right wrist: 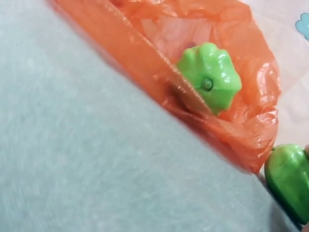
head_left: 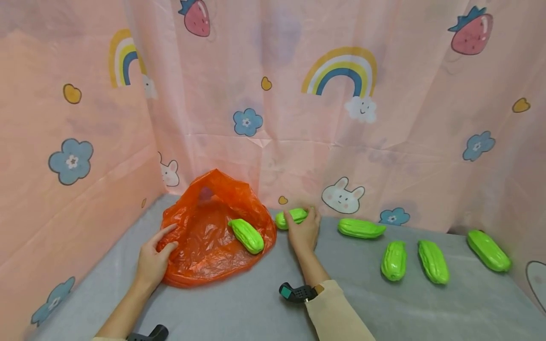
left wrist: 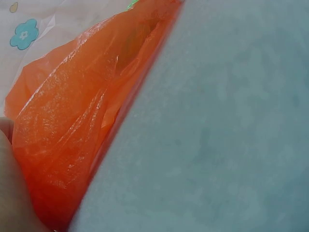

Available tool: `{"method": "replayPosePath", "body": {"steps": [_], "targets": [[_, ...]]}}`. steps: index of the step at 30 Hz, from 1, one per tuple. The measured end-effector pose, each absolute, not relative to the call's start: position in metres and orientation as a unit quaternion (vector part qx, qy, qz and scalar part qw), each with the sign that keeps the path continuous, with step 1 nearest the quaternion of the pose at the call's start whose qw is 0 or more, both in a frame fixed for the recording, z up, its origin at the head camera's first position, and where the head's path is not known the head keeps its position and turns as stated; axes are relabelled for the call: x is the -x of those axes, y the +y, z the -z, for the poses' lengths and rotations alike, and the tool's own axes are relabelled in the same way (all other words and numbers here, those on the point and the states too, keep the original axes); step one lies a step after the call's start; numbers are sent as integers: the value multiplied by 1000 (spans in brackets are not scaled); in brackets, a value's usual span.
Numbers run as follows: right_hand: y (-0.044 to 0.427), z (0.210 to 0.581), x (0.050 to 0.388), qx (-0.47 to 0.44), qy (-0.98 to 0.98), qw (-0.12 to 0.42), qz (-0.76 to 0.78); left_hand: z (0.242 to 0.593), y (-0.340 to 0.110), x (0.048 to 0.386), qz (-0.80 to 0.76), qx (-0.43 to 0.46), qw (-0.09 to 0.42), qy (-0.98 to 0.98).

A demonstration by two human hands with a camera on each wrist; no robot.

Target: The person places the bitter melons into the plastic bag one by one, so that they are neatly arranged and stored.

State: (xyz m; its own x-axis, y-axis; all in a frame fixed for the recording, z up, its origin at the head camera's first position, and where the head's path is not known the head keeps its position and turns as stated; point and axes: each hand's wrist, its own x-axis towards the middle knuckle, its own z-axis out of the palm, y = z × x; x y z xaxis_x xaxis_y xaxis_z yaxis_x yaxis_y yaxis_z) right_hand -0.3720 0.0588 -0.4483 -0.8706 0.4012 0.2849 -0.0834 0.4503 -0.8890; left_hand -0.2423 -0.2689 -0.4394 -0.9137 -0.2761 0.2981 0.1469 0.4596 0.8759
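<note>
An orange plastic bag (head_left: 196, 260) lies with its mouth spread toward me on the left part of the table. My left hand (head_left: 151, 261) grips the bag's left edge between thumb and fingers. One bright green, ribbed gourd (head_left: 248, 237) lies at the bag's mouth; its ribbed end (right wrist: 212, 77) faces the right wrist view. Just right of the bag, my right hand (head_left: 304, 232) holds a second green gourd (head_left: 282, 221), thumb on the near side, other fingers partly hidden. That gourd (right wrist: 288, 179) is cut off at the right wrist view's edge.
To the right lie more green gourds: one near the back (head_left: 361, 228), two side by side, gourd (head_left: 394, 261) and gourd (head_left: 433, 262), and one at far right (head_left: 488, 251). A patterned pink curtain (head_left: 290, 156) rises behind the grey table (head_left: 239, 312) and along both sides.
</note>
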Motion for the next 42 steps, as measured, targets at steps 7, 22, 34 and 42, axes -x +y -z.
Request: {"method": "replayPosePath", "body": {"steps": [7, 22, 34, 42], "targets": [[62, 449, 366, 69, -790, 262, -550, 440, -269, 240, 512, -44, 202, -834], [72, 448, 360, 40, -739, 228, -633, 438, -270, 241, 519, -42, 201, -830], [79, 447, 359, 57, -730, 193, -653, 439, -270, 243, 524, -42, 200, -827], [78, 445, 352, 38, -738, 219, -637, 440, -267, 244, 530, -44, 197, -823]]}}
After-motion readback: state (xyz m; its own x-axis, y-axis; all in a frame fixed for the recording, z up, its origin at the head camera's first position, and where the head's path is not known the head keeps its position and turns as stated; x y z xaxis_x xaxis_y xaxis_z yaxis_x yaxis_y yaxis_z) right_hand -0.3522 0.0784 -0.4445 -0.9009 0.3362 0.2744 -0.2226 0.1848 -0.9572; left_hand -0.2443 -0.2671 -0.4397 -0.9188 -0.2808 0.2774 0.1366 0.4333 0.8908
